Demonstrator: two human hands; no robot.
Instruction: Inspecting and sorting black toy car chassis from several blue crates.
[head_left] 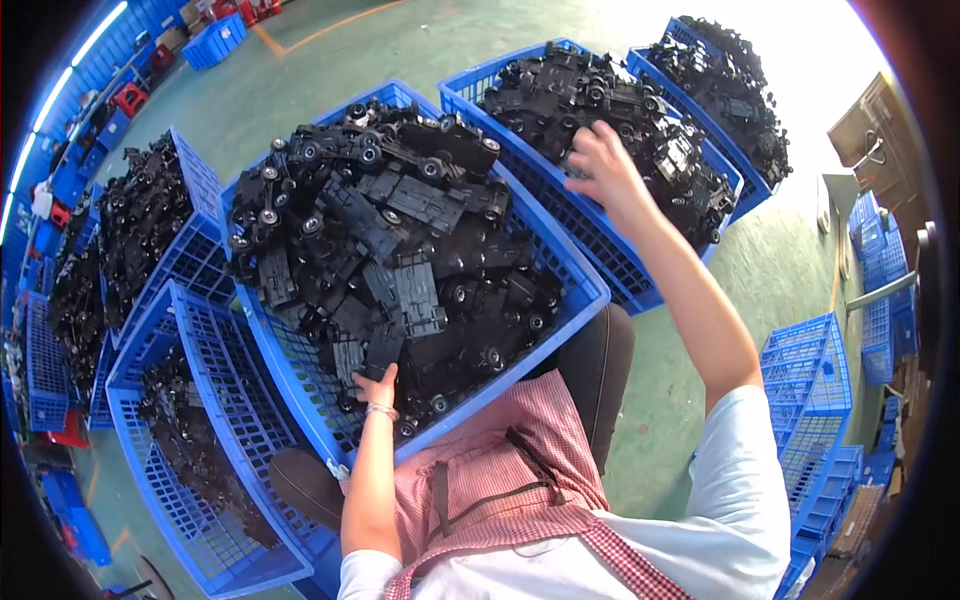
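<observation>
Okay, left hand (377, 392) first: at the near left corner of the large blue plastic basket with mesh sides (586, 300), thumb and fingers partly open around the lower end of a flat, dark rectangular plastic piece (384, 348). Touching it, looks like; firm grip or not, cannot tell. Piece sits just beyond the fingertips, on the heap's near edge.

Right hand (608, 178): fingers spread, slightly curled, nothing visible in it, above the near side of a second blue mesh basket (585, 232). Contact with its contents, cannot tell.

Large basket: heaped with black and dark grey plastic toy-car chassis (415, 198), many with small silver-hubbed wheels, lying every way up. Second basket: piled with similar black parts. Third blue basket (757, 193), beyond it, also heaped.

Left of the large one: a blue mesh basket with a low fill (232, 360), dark parts well below its rim. Behind that, another heaped blue basket (203, 190). Green floor (650, 450) underneath.
</observation>
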